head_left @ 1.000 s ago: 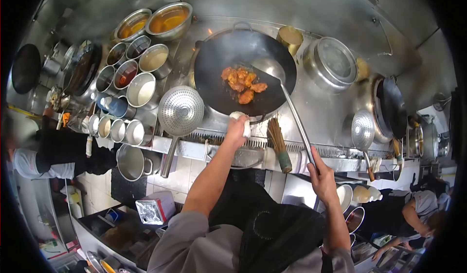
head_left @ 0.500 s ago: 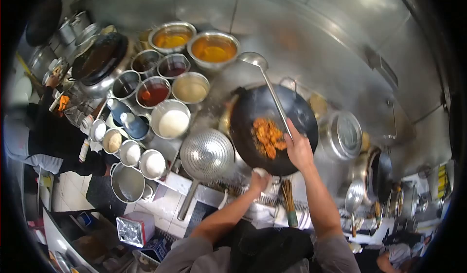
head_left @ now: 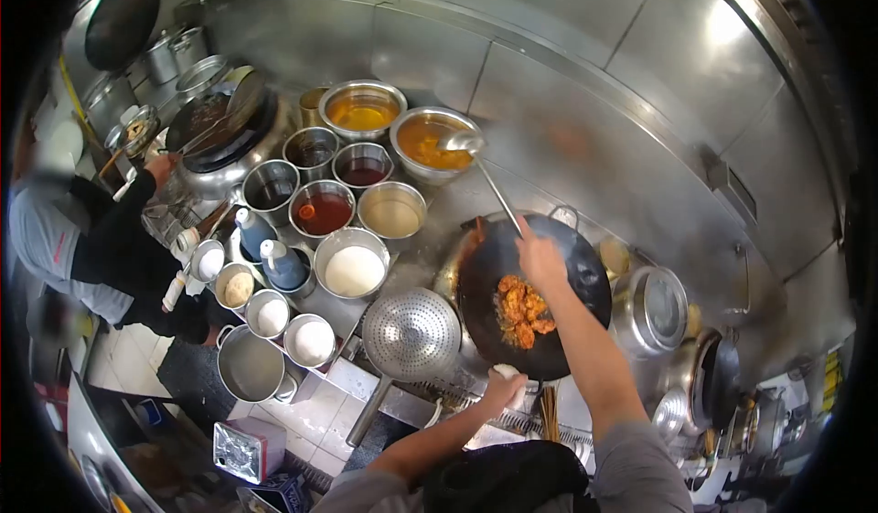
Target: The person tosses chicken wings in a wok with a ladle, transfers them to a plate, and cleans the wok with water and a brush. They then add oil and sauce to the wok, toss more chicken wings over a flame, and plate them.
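Note:
My right hand (head_left: 543, 264) is wrapped round the handle of a long metal ladle (head_left: 494, 184). The ladle's bowl overlaps the right side of a steel bowl of orange liquid (head_left: 422, 140). Below that hand, browned, sauced food pieces (head_left: 523, 312) lie in a dark wok (head_left: 485, 261). Closed on a white cloth (head_left: 518, 394), my left hand (head_left: 500, 389) is at the wok's near rim. A perforated strainer (head_left: 412, 333) rests left of the wok, its handle pointing toward me.
A second bowl of yellow-orange liquid (head_left: 363, 112) and several sauce pots stand left of the wok, with blue-capped bottles (head_left: 285, 266) and containers of white powder (head_left: 309, 341). A lidded pot (head_left: 651, 307) stands to the right. At far left, another person (head_left: 96, 239) reaches toward a second wok.
My right hand has carried the ladle from above the wok to the orange-liquid bowl. The view has shifted, and the person at left now reaches to the other wok.

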`<state>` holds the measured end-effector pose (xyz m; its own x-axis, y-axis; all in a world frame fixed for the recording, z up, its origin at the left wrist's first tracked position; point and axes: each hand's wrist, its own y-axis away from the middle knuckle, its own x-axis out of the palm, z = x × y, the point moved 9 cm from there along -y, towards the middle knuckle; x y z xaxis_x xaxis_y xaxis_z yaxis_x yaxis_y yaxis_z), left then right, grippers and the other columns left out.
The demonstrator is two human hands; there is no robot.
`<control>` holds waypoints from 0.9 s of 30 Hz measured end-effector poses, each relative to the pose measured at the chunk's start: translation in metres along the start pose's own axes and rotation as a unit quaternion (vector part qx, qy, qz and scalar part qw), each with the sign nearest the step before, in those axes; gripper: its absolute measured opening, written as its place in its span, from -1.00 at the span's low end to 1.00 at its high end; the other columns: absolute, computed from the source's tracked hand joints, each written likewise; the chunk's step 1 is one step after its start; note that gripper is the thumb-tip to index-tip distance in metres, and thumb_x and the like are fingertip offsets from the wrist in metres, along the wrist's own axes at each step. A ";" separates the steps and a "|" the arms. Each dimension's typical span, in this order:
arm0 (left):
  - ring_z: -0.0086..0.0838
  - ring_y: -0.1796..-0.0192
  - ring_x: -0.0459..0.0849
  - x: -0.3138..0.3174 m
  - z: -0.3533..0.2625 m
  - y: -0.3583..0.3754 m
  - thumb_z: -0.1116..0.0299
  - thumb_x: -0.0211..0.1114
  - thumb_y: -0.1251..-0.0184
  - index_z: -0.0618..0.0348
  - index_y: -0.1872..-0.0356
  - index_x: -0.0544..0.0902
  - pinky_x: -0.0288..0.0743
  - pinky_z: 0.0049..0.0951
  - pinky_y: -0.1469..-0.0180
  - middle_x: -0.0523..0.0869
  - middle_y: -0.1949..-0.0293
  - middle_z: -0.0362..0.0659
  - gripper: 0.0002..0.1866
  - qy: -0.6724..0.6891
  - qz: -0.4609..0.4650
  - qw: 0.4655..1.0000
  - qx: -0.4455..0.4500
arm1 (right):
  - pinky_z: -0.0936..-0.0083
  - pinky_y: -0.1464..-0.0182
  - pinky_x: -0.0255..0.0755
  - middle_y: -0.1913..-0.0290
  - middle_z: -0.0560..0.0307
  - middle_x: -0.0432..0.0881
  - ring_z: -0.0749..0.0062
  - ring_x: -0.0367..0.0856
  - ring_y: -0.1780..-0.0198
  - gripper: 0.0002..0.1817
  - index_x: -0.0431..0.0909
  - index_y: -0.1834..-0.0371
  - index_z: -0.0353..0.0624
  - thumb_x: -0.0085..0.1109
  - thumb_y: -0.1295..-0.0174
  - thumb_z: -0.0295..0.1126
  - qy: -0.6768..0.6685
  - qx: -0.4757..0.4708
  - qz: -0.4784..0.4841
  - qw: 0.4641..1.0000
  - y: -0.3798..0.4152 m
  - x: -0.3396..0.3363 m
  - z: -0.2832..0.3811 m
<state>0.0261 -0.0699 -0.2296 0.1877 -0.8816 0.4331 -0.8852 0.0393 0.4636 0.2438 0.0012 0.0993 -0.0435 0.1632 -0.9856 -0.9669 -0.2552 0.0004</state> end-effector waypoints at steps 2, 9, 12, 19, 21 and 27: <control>-0.47 0.21 0.61 0.005 -0.034 0.027 0.45 0.35 -0.14 0.34 -0.02 0.41 0.58 -0.35 0.20 0.63 0.14 -0.07 -0.56 0.070 -0.043 0.994 -0.076 | 0.25 0.20 0.56 0.39 -0.06 0.63 0.18 0.66 0.33 -0.38 0.20 -0.52 0.09 0.10 -0.40 -0.28 -0.195 0.062 0.025 0.979 0.077 0.012 -0.059; -0.28 0.29 0.71 -0.015 0.012 0.024 0.51 0.20 -0.20 0.26 0.13 0.54 0.67 -0.14 0.30 0.66 0.27 -0.10 -0.79 0.054 0.019 0.989 -0.139 | 0.14 0.05 0.53 0.11 -0.35 0.66 -0.30 0.64 0.11 -0.44 0.36 -0.42 -0.12 0.17 -0.32 -0.44 -0.166 0.113 -0.051 0.978 0.330 0.001 -0.177; -0.31 0.32 0.71 0.023 -0.089 0.100 0.50 0.19 -0.21 0.21 0.21 0.55 0.66 -0.25 0.30 0.64 0.30 -0.09 -0.87 0.145 -0.004 0.989 -0.025 | 0.20 0.06 0.51 0.14 -0.39 0.64 -0.25 0.65 0.19 -0.46 0.34 -0.42 -0.15 0.15 -0.37 -0.40 -0.164 0.027 -0.131 0.977 0.385 0.015 -0.189; -0.38 0.36 0.68 0.055 -0.114 0.233 0.38 0.16 -0.36 0.09 0.22 0.55 0.62 -0.36 0.39 0.66 0.33 -0.17 -0.93 0.134 -0.028 0.984 -0.110 | 0.44 0.24 0.46 0.48 0.03 0.57 0.47 0.49 0.44 -0.49 0.38 -0.43 0.02 0.13 -0.40 -0.34 -0.309 0.117 0.233 0.915 0.486 -0.071 -0.205; -0.42 0.41 0.65 0.053 -0.100 0.207 0.38 0.13 -0.40 0.10 0.25 0.55 0.59 -0.37 0.38 0.66 0.36 -0.18 -0.93 0.140 0.003 0.985 -0.099 | 0.46 0.23 0.47 0.45 0.03 0.59 0.40 0.53 0.46 -0.43 0.37 -0.43 0.00 0.16 -0.33 -0.45 -0.267 -0.030 0.167 0.948 0.478 -0.080 -0.199; -0.52 0.49 0.59 -0.003 0.003 0.201 0.41 0.19 -0.26 0.18 0.22 0.56 0.50 -0.46 0.52 0.64 0.37 -0.16 -0.88 0.010 -0.021 0.998 -0.066 | 0.08 0.13 0.49 0.11 -0.28 0.65 -0.20 0.63 0.22 -0.45 0.36 -0.43 0.14 0.13 -0.35 -0.35 -0.126 0.097 0.115 0.981 0.462 0.010 -0.203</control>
<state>-0.1540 -0.0604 -0.1398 0.2330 -0.8738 0.4269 -0.8133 0.0657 0.5781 -0.1524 -0.3083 0.0559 -0.3029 0.3596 -0.8826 -0.9529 -0.1305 0.2738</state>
